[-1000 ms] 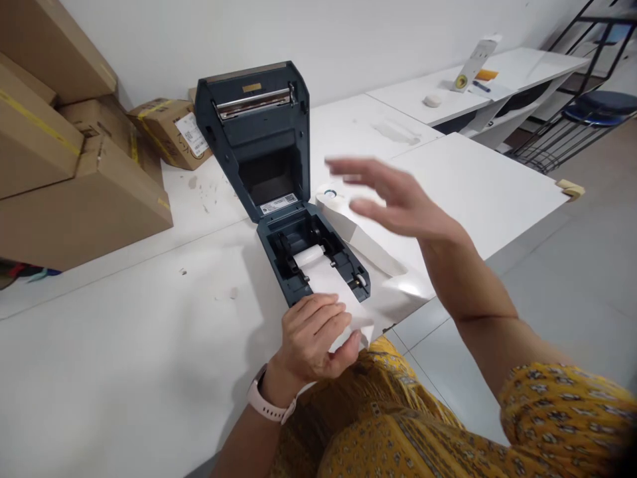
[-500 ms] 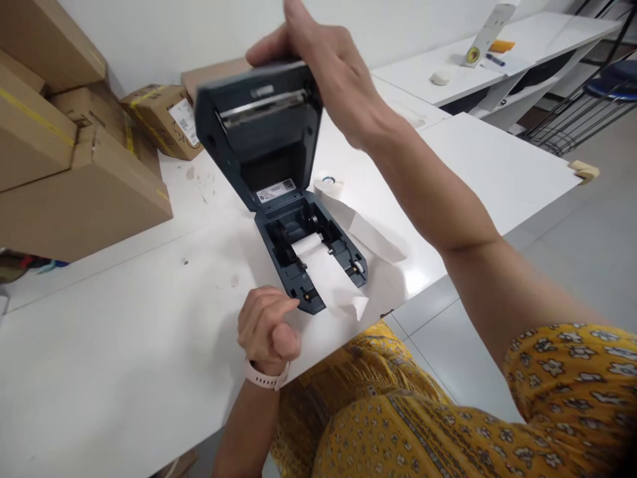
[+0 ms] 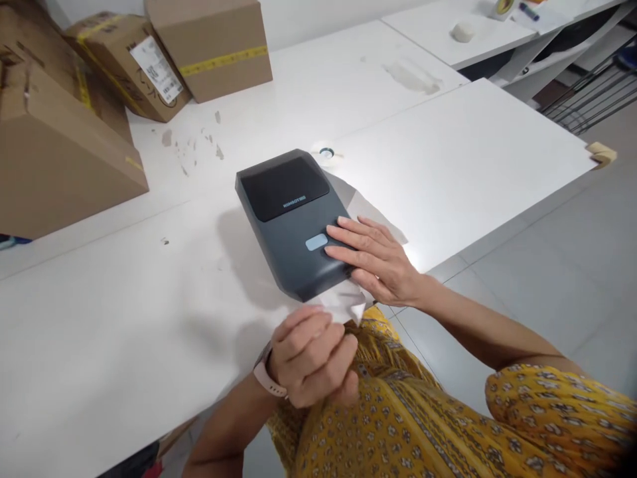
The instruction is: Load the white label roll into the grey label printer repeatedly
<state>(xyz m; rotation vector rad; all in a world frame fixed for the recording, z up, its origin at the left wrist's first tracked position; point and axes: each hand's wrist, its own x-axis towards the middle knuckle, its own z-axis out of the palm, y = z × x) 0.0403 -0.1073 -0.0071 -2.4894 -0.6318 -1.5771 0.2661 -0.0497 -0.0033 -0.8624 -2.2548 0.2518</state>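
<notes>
From the head camera, a dark printer (image 3: 269, 242) sits lid-down on a white table (image 3: 124, 318), its inside hidden; the person's right hand (image 3: 375, 259) lies flat on it, gripping nothing, while the left hand (image 3: 313, 362) curls loosely by the paper strip (image 3: 343, 302) at its front, whether pinching it unclear. The strip could skew or tear if tugged sideways. Behind, at left, stand taped cardboard boxes (image 3: 223, 40), contents unseen.

Looks like small packing rm/office: has label printer (image 3: 279, 249) under R hand (image 3: 381, 262), taped cardbd cartons (image 3: 219, 40) well beyond it to L, wht worktables (image 3: 448, 179) beyond.
</notes>
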